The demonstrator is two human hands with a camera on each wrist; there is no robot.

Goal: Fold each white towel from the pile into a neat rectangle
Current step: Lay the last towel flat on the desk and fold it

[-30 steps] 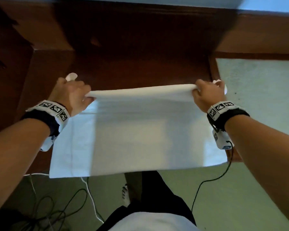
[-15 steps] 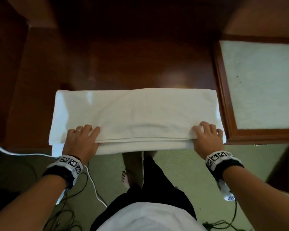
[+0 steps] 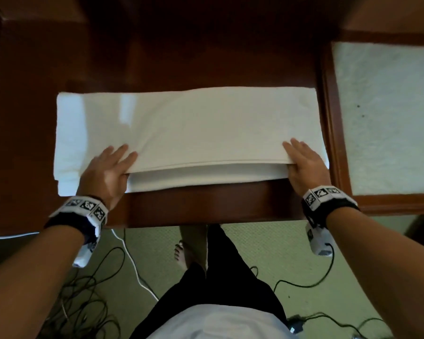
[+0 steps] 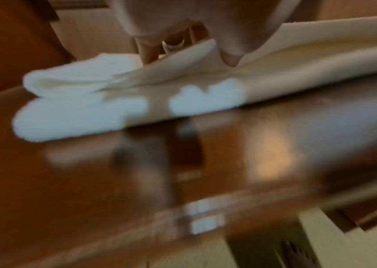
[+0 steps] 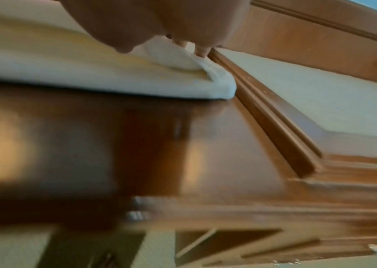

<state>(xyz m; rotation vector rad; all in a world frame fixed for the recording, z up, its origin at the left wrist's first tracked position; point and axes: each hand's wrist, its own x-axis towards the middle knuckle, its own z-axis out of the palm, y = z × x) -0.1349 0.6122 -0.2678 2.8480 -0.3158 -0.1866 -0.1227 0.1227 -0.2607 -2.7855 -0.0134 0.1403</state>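
Matt cloth towel [image 3: 186, 123], glossy wooden table [image 3: 206, 209]

The white towel [image 3: 189, 133] went from held up to folded flat on the table [image 3: 206, 209], both hands pressing its lower edge.
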